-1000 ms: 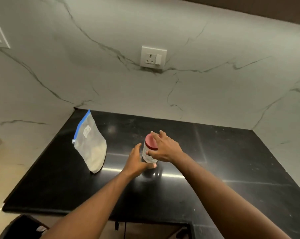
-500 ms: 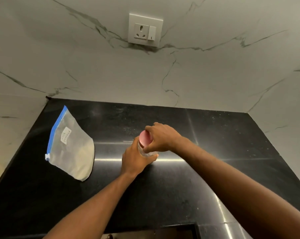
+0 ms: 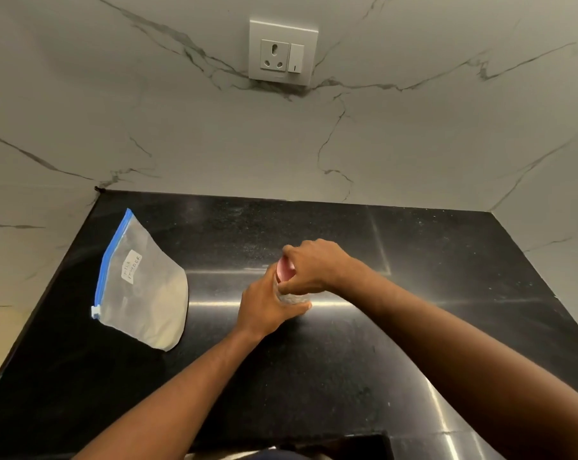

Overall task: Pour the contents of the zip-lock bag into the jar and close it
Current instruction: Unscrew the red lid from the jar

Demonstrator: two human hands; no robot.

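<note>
A small clear jar (image 3: 289, 297) stands on the black counter (image 3: 347, 376) near the middle, mostly hidden by my hands. My left hand (image 3: 264, 308) wraps around its body from the near left. My right hand (image 3: 317, 265) grips its pink lid (image 3: 285, 272) from above and the right, and the lid looks tilted toward me. A clear zip-lock bag (image 3: 144, 290) with a blue zip strip and a white handwritten label lies flat on the counter to the left, well apart from both hands. It holds pale powder and its zip looks shut.
Marble walls close the counter at the back and on both sides. A white socket and switch plate (image 3: 282, 53) sits on the back wall above the jar. A dark opening (image 3: 347, 444) shows at the counter's near edge.
My left hand closed around the jar's body and my right hand settled its grip on the lid. The camera came closer and tilted down; the bag stayed in place.
</note>
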